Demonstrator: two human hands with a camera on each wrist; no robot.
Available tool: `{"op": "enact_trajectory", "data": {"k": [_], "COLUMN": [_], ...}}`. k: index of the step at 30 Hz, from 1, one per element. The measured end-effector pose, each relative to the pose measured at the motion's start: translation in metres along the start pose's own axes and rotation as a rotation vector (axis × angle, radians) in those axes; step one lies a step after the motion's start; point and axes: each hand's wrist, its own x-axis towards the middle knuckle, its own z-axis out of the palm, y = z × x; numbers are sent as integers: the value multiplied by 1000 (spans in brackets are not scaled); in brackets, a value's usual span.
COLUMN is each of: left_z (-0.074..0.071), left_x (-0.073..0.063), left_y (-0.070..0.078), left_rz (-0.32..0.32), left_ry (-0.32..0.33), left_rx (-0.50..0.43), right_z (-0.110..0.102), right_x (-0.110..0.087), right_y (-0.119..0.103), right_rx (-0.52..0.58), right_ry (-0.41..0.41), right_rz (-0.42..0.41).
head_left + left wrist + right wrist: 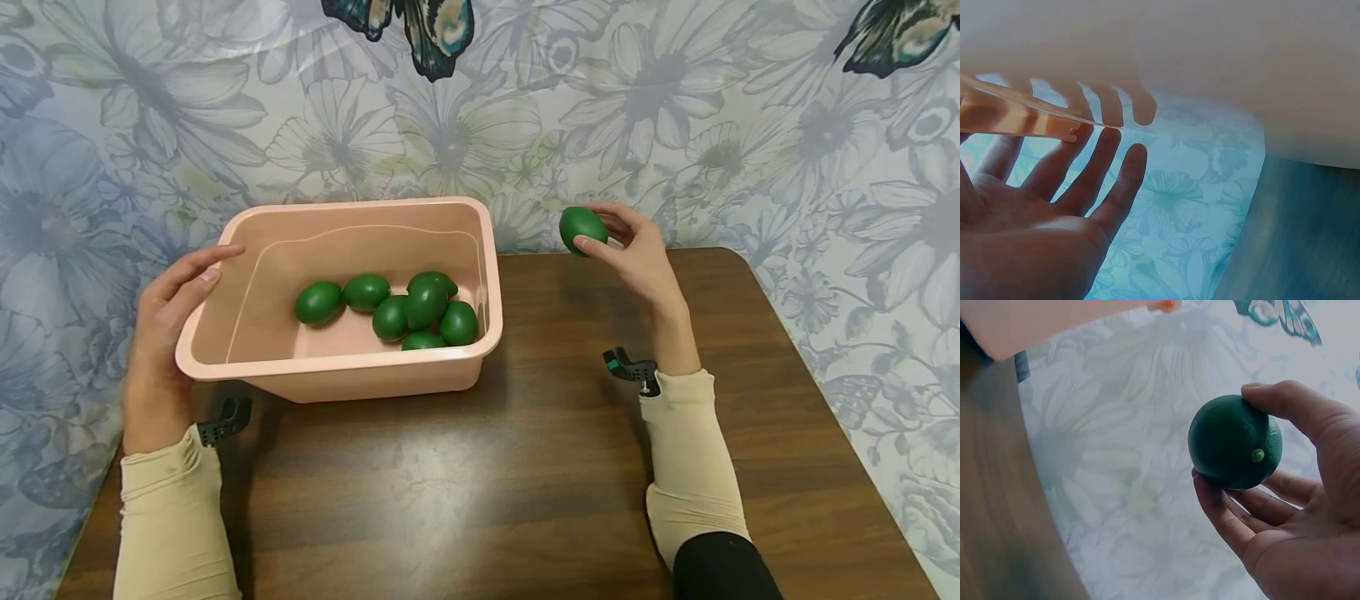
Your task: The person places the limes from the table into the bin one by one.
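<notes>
In the head view, a pale pink plastic basin [360,382] stands on the left of the table with several green limes [425,302] inside, mostly grouped toward its right end. My left hand [161,333] grips the basin's left rim, thumb and index finger over the edge. From the left wrist view, the other fingers [1099,165] of that hand reach along the basin's outer wall. My right hand [637,254] pinches a single lime [582,231] between thumb and fingers, raised above the table's far edge, to the right of the basin. A light green stem spot shows on this lime [1229,444].
The brown wooden table [420,500] has its far edge behind the basin and a rounded far right corner. Behind and beside it hangs a pale floral backdrop [720,158] with butterflies. Small black mounts [633,367] sit at both wrists.
</notes>
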Motion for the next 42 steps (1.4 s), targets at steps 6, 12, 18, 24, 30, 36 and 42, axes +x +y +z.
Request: {"op": "enact_trajectory", "data": {"k": [6,12,18,24,30,36,42], "left_z": [1,1,-5,-4,-1,1,2], "left_x": [1,0,-4,-4,-1,0,-1], "left_y": [2,7,4,0,-1,1,3], "left_rz": [17,-38,-28,-3,16,-10,-38], "left_ry": [-8,7,24,23,7,7,19], "left_rx": [-12,-8,10,34,28,7,5], "right_z": [13,24,54,82,102,125,137], "right_x": [4,14,24,29,24,20,17], "right_y": [-29,-33,-44,-61,-87,-97,-98], "right_rx": [27,127,223,258,234,113,0], "right_ry": [11,39,46,15,-19,-90,-105], "right_rz": [-28,-63,-129,-186,-240,-297,-342]}}
